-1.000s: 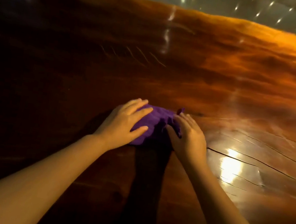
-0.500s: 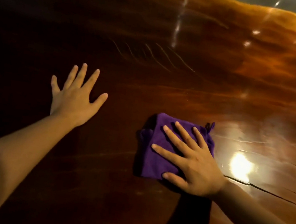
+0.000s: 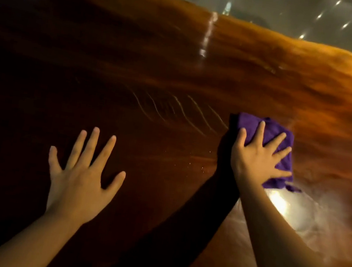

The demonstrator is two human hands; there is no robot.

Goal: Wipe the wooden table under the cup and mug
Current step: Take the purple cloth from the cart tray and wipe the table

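a glossy, dark wooden table (image 3: 157, 66) fills the view. the right hand (image 3: 258, 156), fingers spread, presses flat on a purple cloth (image 3: 284, 138); the left hand (image 3: 81, 178) lies splayed, empty. the cloth looks soft and light, best driven under a flat palm.

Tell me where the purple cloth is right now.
In the head view, the crumpled purple cloth lies right of centre on the glossy wooden table, pressed flat under the right hand, just beyond a bright glare patch.
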